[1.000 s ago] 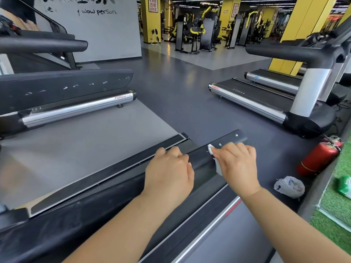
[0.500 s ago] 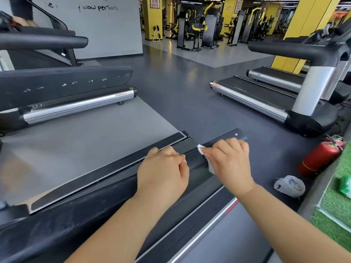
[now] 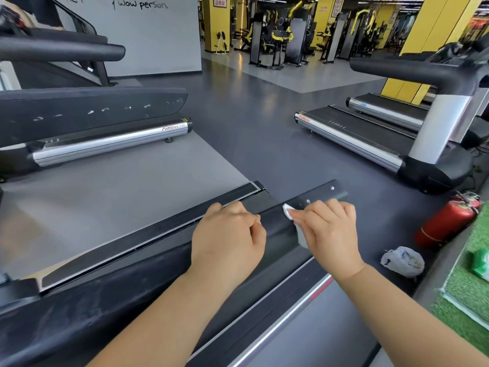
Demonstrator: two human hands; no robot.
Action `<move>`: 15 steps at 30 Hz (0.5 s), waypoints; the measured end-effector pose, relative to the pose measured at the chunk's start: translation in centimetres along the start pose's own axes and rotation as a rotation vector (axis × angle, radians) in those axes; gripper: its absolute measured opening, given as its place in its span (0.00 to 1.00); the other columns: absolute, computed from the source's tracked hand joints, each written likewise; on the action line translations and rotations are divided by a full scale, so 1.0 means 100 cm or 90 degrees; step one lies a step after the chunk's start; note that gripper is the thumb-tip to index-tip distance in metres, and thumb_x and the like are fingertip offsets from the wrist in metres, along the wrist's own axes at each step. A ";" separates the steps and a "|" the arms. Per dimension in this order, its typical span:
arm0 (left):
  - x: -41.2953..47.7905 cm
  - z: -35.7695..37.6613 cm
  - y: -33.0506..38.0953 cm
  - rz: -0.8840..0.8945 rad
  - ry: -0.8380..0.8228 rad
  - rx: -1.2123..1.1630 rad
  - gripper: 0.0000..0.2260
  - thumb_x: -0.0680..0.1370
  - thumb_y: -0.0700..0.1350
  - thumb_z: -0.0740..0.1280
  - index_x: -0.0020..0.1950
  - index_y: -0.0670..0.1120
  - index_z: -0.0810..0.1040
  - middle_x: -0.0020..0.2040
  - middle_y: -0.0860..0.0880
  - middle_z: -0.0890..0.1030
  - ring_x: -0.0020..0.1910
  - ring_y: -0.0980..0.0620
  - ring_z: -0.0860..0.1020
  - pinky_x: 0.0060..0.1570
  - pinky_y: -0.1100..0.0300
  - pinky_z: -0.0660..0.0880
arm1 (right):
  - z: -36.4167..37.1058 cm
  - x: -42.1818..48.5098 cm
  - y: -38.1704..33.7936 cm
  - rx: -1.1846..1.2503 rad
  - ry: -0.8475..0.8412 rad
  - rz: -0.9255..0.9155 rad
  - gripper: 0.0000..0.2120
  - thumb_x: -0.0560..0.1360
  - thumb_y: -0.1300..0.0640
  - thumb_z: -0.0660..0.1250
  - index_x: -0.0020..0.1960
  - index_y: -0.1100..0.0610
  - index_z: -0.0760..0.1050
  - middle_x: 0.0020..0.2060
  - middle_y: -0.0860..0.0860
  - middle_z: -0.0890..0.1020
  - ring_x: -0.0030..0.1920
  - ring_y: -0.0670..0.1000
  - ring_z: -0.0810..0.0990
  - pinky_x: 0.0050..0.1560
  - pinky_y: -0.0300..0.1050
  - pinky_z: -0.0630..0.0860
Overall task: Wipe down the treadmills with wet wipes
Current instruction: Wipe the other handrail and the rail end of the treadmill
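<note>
A black padded handrail (image 3: 105, 295) of the treadmill runs diagonally across the view, its tip (image 3: 332, 192) pointing up and right. My left hand (image 3: 227, 234) grips the rail from above, fingers curled over its far side. Just to its right, my right hand (image 3: 328, 229) holds a white wet wipe (image 3: 288, 211) against the rail near the tip, fingers curled over it. Most of the wipe is hidden under that hand. The treadmill's grey deck edge with a silver strip (image 3: 291, 313) lies below my arms.
A red fire extinguisher (image 3: 447, 223) lies on the floor at right, beside a crumpled grey plastic bag (image 3: 403, 260) and green turf (image 3: 465, 287). Other treadmills stand at far right (image 3: 357, 133) and left (image 3: 105, 144). Dark open floor lies between them.
My right hand slid the wipe left along the rail toward my left hand, then back right toward the tip. My left hand shifted slightly left and keeps its grip.
</note>
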State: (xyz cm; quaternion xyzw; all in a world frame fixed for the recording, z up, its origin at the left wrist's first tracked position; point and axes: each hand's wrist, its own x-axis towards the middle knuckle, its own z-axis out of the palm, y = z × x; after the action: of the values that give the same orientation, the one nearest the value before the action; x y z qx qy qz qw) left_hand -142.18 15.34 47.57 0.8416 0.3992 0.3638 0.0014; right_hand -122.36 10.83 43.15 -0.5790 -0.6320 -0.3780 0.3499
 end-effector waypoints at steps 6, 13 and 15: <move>0.001 0.000 0.002 0.005 0.002 0.007 0.11 0.70 0.48 0.63 0.30 0.54 0.83 0.31 0.58 0.78 0.30 0.55 0.63 0.25 0.66 0.60 | -0.009 0.007 -0.003 -0.010 0.033 0.053 0.06 0.78 0.54 0.62 0.50 0.43 0.73 0.30 0.48 0.76 0.34 0.52 0.70 0.41 0.47 0.61; 0.000 -0.001 0.000 0.009 -0.006 0.010 0.16 0.72 0.49 0.58 0.31 0.53 0.83 0.31 0.57 0.78 0.30 0.54 0.64 0.27 0.65 0.62 | 0.002 0.004 -0.014 0.018 0.020 0.032 0.08 0.81 0.54 0.59 0.50 0.46 0.77 0.31 0.47 0.75 0.34 0.50 0.68 0.43 0.43 0.60; 0.000 0.000 0.001 -0.010 -0.019 0.000 0.12 0.72 0.47 0.63 0.34 0.51 0.84 0.33 0.57 0.79 0.32 0.54 0.64 0.29 0.65 0.61 | 0.002 0.003 0.002 -0.025 -0.002 0.053 0.10 0.79 0.56 0.61 0.47 0.48 0.81 0.30 0.47 0.74 0.33 0.51 0.68 0.42 0.43 0.58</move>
State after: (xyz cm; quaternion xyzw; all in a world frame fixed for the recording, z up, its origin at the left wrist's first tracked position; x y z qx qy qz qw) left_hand -142.14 15.31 47.65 0.8440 0.4053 0.3512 0.0102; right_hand -122.14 11.11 43.31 -0.6123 -0.6003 -0.3747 0.3527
